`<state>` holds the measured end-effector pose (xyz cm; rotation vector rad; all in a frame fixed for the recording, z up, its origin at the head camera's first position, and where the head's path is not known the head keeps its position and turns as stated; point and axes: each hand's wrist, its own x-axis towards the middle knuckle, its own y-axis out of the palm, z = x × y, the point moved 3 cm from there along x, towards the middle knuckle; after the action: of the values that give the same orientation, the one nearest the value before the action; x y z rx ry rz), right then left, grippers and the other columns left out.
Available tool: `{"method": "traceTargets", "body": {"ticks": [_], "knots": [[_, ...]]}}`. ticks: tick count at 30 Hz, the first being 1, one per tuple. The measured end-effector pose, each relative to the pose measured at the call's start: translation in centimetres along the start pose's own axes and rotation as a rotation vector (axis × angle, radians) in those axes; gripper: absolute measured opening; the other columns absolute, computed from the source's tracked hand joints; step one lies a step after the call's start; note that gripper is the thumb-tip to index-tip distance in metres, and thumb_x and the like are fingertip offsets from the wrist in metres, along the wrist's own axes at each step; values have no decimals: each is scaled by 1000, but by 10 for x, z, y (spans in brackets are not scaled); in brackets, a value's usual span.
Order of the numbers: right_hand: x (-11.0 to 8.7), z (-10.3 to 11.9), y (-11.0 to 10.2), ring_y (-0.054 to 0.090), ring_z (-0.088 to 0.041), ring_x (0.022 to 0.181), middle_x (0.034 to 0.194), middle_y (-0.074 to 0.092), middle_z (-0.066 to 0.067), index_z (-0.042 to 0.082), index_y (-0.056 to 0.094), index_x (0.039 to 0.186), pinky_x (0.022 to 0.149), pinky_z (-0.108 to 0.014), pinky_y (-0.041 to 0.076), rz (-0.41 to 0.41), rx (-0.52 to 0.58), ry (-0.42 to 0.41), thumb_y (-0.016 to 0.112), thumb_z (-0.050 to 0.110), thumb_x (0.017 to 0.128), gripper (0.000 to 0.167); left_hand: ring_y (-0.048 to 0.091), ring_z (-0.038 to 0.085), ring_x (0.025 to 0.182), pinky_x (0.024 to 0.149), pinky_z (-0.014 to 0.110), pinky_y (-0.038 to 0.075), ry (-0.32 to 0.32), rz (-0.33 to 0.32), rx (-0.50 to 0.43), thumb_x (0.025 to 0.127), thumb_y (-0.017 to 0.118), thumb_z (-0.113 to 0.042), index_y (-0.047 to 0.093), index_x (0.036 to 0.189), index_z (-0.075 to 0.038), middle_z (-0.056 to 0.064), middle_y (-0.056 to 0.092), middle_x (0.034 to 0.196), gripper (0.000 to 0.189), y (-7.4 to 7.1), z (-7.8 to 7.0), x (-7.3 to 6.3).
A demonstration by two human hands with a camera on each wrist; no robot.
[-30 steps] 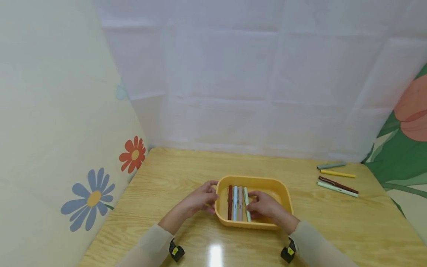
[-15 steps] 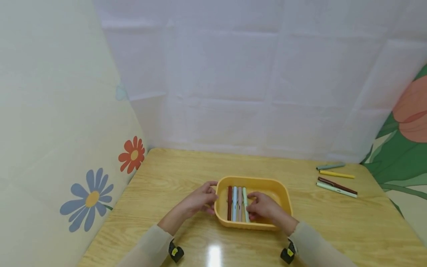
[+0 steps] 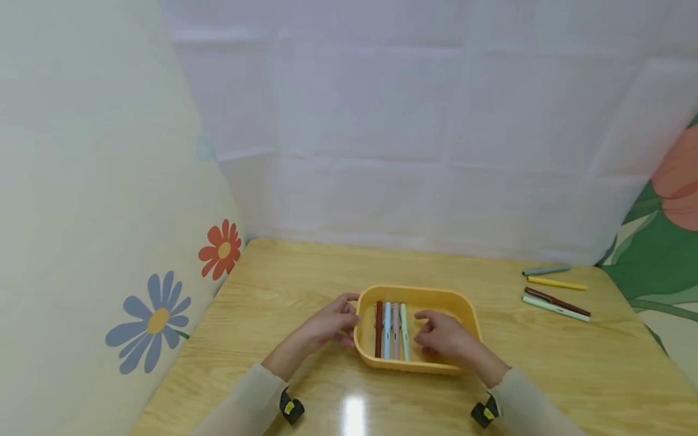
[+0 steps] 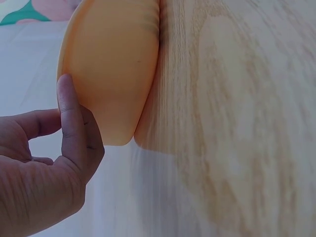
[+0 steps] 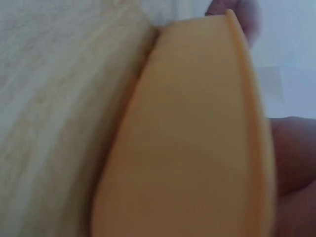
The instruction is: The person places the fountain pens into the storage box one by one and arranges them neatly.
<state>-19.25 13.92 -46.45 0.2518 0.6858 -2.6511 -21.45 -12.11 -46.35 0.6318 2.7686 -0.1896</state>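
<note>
Our L hand [image 3: 331, 324] holds the tray [image 3: 414, 367] at its rim; R hand [image 3: 444, 334] sits loosely curled, apparently w/ nothing. Pens [image 3: 396, 330] prob. light, stiff, slick; we'd pinch mid-barrel.

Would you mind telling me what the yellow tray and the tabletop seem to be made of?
The yellow tray looks like moulded plastic, matte to satin: smooth, one-colour walls and rounded corners suggest it. The tabletop seems wood or wood-look laminate, judging by its grain streaks; the bright reflection hints at a glossy coating.

Eight pens [image 3: 395, 330], one tray [image 3: 425, 367]
</note>
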Motion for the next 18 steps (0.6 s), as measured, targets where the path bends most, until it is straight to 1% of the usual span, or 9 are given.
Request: {"method": "traceTargets", "body": {"ticks": [2,4,6,8,10,12,14,16,18], "knots": [[-6,3,-10,65,-19,75,94,65,-10,-8,55,134,65,-33,58,7,-73,-23,67,5,93,45,58,19,76,59,30,61,-1,-4,2,97,56,-5,34,151,-4,12,51,100,59,0,-1,0],[-12,7,-21,65,-19,82,101,67,-8,-4,59,132,68,-34,58,-2,-154,-41,67,9,95,41,58,19,76,60,30,61,0,-4,3,97,56,-5,34,152,-5,12,51,100,59,0,-1,0],[-19,10,-31,67,-22,90,109,68,-10,-1,61,131,74,-37,59,-21,-222,-65,67,13,96,38,59,19,76,60,30,60,-1,-4,1,97,56,-5,34,152,-5,11,51,100,59,1,-1,-1],[-25,12,-40,66,-26,98,119,67,-14,1,62,132,79,-40,59,-41,-256,-91,67,16,97,39,59,19,76,60,30,61,-2,-6,-1,97,56,-5,34,151,-5,11,51,100,59,1,-2,-1],[-30,12,-48,65,-32,107,129,62,-20,1,61,134,86,-45,59,-47,-256,-137,67,17,98,41,59,19,76,61,30,61,-3,-9,-3,97,57,-6,35,151,-5,11,51,100,59,1,-2,-1],[-33,11,-56,62,-39,114,136,57,-24,-1,58,136,90,-49,58,-34,-229,-186,65,18,99,43,59,19,76,61,30,61,-4,-10,-5,96,57,-6,35,151,-5,11,51,100,59,0,-2,-1],[-36,10,-62,58,-45,120,139,52,-27,-3,56,138,95,-52,56,-24,-209,-240,64,18,100,44,59,19,76,61,30,61,-3,-8,-5,97,57,-6,34,151,-5,11,51,101,59,0,-1,-1],[-38,8,-69,55,-48,124,142,50,-28,-4,54,139,99,-54,54,-24,-194,-274,63,18,100,45,59,19,76,61,30,61,-2,-5,-4,97,57,-6,34,152,-5,11,50,101,59,0,-1,-1],[-41,6,-75,53,-50,126,143,49,-29,-5,53,139,100,-54,53,-42,-194,-300,63,17,101,46,59,19,77,62,31,61,-1,-1,-3,97,57,-6,34,152,-5,11,50,101,59,-1,-1,-1]]}}
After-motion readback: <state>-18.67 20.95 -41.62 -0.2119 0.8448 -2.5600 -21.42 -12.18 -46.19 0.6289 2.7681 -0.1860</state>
